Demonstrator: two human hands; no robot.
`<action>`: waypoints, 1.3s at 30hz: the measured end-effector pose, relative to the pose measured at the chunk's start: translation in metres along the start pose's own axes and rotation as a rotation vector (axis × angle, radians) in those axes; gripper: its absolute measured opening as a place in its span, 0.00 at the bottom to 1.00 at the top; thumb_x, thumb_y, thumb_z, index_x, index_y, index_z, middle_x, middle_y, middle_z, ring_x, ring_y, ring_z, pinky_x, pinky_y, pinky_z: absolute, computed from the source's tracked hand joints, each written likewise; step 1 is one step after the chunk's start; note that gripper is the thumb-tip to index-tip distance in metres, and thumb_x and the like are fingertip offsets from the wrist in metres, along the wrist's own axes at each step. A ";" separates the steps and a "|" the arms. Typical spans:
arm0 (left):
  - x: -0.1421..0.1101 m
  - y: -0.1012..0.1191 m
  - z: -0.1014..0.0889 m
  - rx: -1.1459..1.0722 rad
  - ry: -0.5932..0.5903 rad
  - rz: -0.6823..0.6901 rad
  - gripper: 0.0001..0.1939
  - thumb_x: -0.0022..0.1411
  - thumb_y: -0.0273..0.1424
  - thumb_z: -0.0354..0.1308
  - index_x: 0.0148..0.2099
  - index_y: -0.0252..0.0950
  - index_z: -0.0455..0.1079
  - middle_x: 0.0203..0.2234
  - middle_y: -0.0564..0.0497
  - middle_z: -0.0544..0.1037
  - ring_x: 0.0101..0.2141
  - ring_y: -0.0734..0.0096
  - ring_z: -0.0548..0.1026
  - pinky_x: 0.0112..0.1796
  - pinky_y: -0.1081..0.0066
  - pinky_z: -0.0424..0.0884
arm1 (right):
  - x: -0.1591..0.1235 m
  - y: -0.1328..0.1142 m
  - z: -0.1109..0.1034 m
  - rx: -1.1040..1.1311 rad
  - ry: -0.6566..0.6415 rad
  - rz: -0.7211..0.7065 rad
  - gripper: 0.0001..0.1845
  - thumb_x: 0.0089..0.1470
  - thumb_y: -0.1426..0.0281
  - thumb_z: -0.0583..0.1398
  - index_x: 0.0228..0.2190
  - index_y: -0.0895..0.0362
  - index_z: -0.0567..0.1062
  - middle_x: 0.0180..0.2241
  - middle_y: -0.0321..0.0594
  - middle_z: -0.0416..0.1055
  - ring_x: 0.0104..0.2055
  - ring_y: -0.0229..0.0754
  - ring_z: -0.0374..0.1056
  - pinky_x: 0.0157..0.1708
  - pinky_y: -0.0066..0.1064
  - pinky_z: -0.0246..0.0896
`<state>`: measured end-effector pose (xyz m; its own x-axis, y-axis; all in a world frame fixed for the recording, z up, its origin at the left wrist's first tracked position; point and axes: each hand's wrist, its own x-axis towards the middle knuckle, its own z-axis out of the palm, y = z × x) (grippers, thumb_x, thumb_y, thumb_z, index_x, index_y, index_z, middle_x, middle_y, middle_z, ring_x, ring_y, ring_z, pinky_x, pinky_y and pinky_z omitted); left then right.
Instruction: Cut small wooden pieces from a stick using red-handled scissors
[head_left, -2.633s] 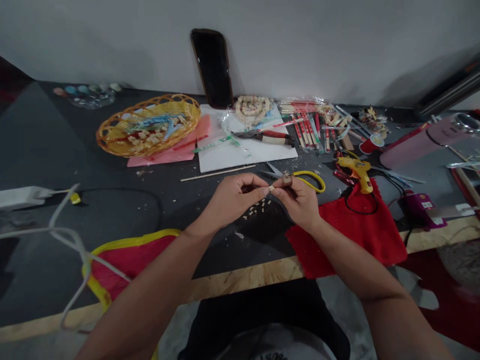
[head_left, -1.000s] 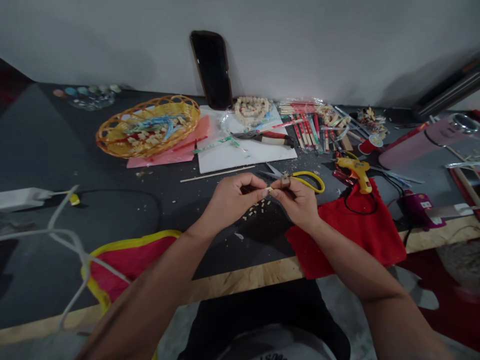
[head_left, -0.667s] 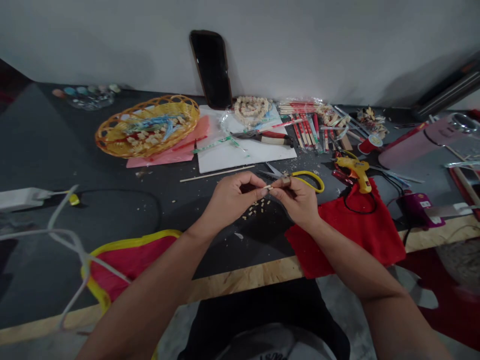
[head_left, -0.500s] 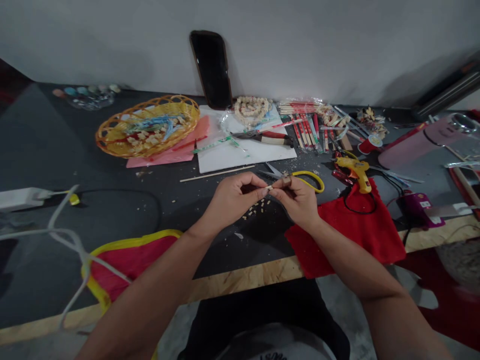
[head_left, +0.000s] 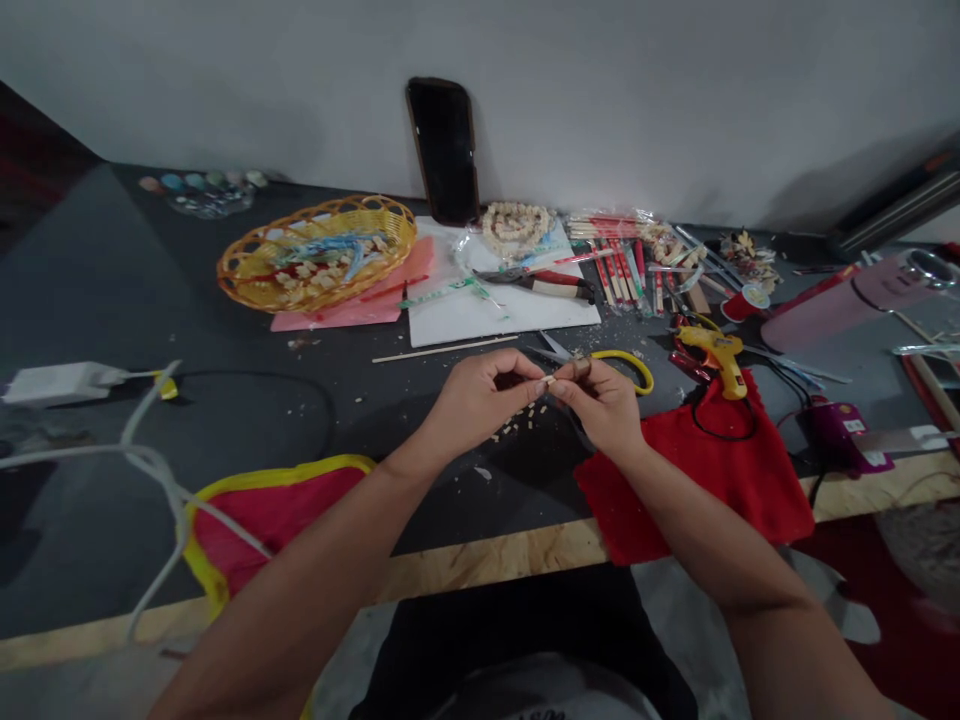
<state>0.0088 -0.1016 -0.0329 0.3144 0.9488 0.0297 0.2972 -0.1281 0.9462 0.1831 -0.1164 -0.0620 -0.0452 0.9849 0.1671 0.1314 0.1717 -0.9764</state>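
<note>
My left hand and my right hand meet fingertip to fingertip over the dark table. Pinched between both sets of fingers is a small pale wooden piece, mostly covered by the fingertips. Several similar bits of wood lie scattered just below the hands. Behind my right hand rest scissors with yellow handles, their blades partly hidden. A thin wooden stick lies beyond my left hand.
A wicker basket stands back left, near a leaning phone. Pliers lie on white board. To the right are a yellow glue gun, red cloth and pink bottle. White cables cross the left side.
The camera view has shifted slightly, so the whole scene sits a little further right. Both hands keep the same pinch on the small wooden piece.
</note>
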 end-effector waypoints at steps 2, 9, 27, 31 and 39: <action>0.000 -0.001 0.001 0.001 0.003 -0.001 0.09 0.56 0.35 0.61 0.34 0.33 0.76 0.26 0.52 0.79 0.25 0.75 0.71 0.26 0.77 0.63 | 0.000 0.001 0.000 0.013 0.001 0.025 0.11 0.48 0.61 0.66 0.27 0.56 0.74 0.23 0.31 0.70 0.24 0.33 0.63 0.26 0.26 0.60; 0.000 -0.003 0.001 0.009 -0.003 0.023 0.08 0.58 0.34 0.60 0.34 0.34 0.76 0.27 0.53 0.79 0.27 0.75 0.72 0.27 0.77 0.63 | -0.001 0.002 0.000 0.016 0.004 0.040 0.11 0.48 0.61 0.66 0.27 0.55 0.74 0.22 0.31 0.70 0.23 0.34 0.64 0.25 0.26 0.60; -0.001 -0.001 0.000 0.084 -0.008 0.001 0.09 0.57 0.35 0.59 0.34 0.35 0.76 0.25 0.53 0.79 0.24 0.76 0.70 0.25 0.76 0.62 | -0.001 0.002 0.000 -0.024 -0.016 0.028 0.13 0.49 0.58 0.66 0.27 0.55 0.73 0.23 0.32 0.70 0.24 0.34 0.63 0.25 0.27 0.60; 0.000 -0.001 -0.004 0.126 0.013 0.011 0.09 0.57 0.35 0.59 0.35 0.35 0.77 0.26 0.52 0.80 0.25 0.74 0.72 0.26 0.75 0.63 | 0.000 0.004 -0.003 -0.134 -0.042 -0.059 0.09 0.53 0.62 0.63 0.29 0.54 0.73 0.26 0.34 0.72 0.26 0.36 0.66 0.27 0.28 0.62; 0.006 -0.002 -0.016 0.156 0.149 -0.014 0.09 0.56 0.34 0.61 0.35 0.34 0.77 0.29 0.50 0.81 0.27 0.73 0.73 0.29 0.75 0.66 | 0.001 0.012 -0.006 -0.762 -0.439 -0.436 0.07 0.60 0.72 0.56 0.36 0.55 0.74 0.35 0.44 0.75 0.40 0.46 0.68 0.44 0.39 0.64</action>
<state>-0.0045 -0.0906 -0.0298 0.1756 0.9816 0.0754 0.4401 -0.1468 0.8859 0.1900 -0.1134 -0.0723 -0.5858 0.7622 0.2755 0.6127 0.6390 -0.4651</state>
